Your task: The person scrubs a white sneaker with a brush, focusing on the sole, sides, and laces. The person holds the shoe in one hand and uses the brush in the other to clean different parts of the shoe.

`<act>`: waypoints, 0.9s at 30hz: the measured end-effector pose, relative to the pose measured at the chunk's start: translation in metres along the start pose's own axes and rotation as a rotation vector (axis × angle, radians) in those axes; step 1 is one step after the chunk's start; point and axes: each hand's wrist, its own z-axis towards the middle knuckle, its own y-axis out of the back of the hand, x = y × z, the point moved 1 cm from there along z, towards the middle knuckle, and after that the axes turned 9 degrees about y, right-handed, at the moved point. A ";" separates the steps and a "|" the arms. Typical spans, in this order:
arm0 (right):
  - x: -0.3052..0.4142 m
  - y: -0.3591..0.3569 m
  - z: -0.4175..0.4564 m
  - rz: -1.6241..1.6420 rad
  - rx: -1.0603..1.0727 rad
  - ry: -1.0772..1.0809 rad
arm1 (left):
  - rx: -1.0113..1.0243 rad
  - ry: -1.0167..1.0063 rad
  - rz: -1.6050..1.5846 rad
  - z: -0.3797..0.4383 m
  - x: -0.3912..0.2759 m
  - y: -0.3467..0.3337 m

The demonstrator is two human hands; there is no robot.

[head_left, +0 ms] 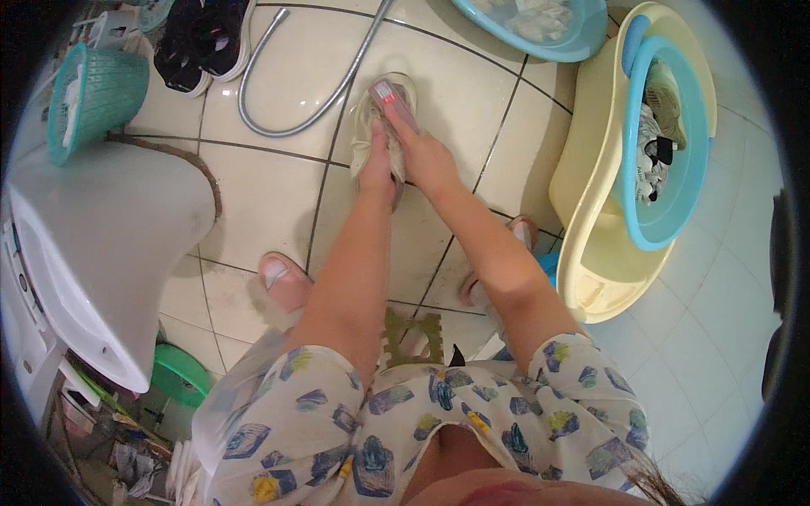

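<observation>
A cream-coloured shoe is held low over the tiled floor, toe pointing away from me. My left hand grips it near the heel end, thumb lying along the opening. In my right hand is a pink scrubbing brush, its back turned up and its far end over the front part of the shoe. The bristles are hidden under the brush's back. Both hands are close together, almost touching.
A bent metal shower hose and black shoes lie beyond. At right, a cream baby bath carries a blue basin of laundry. Another blue basin stands behind. A white pedestal and green basket are left.
</observation>
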 end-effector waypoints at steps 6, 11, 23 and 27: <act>-0.001 0.002 -0.024 0.175 -0.063 0.113 | -0.141 0.011 0.034 0.001 -0.002 -0.004; 0.020 0.019 -0.004 0.229 0.071 -0.027 | -0.118 0.014 0.041 -0.002 -0.003 0.002; -0.015 -0.010 -0.028 0.120 -0.252 0.296 | -0.160 0.021 0.040 0.015 -0.003 0.005; 0.015 0.016 0.022 -0.075 0.106 -0.050 | -0.035 0.015 0.033 0.004 -0.003 -0.001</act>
